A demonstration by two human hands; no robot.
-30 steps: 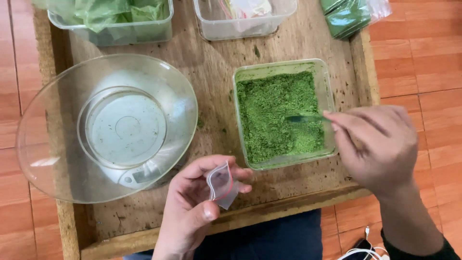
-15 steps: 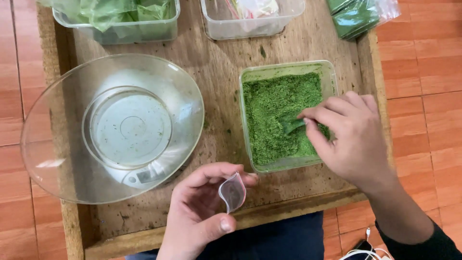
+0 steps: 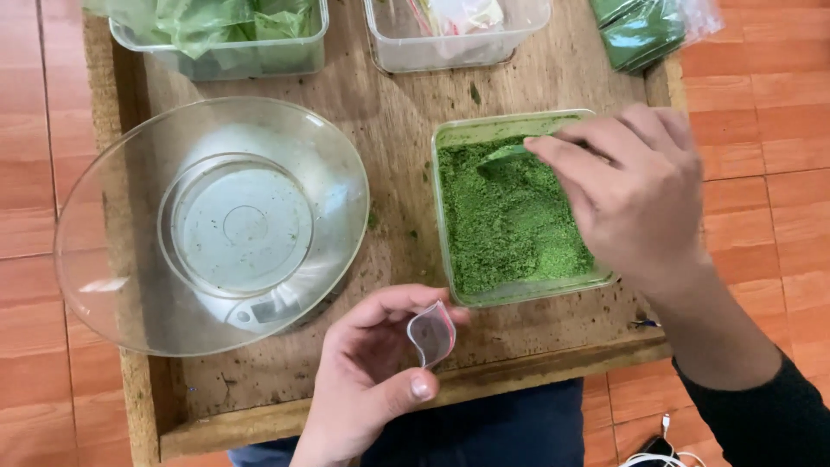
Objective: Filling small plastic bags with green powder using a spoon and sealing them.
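My left hand (image 3: 367, 380) holds a small clear zip bag (image 3: 431, 333) open near the front edge of the wooden table (image 3: 398, 112). My right hand (image 3: 635, 195) grips a small spoon (image 3: 506, 156) whose bowl rests in green powder (image 3: 510, 220). The powder fills a square clear plastic container (image 3: 450, 259) at the right of the table. My right hand hovers over the container's far right part and hides the spoon's handle.
A large clear bowl (image 3: 95, 259) sits on a small kitchen scale (image 3: 259, 311) at the left. Two clear tubs stand at the back, one with green leaves (image 3: 216, 35), one with small packets (image 3: 458, 30). Green filled bags (image 3: 644, 35) lie at the back right. Orange tiled floor surrounds the table.
My right hand has moved the spoon from the container's right side to its far edge. My left hand has turned the small bag so its mouth faces up.
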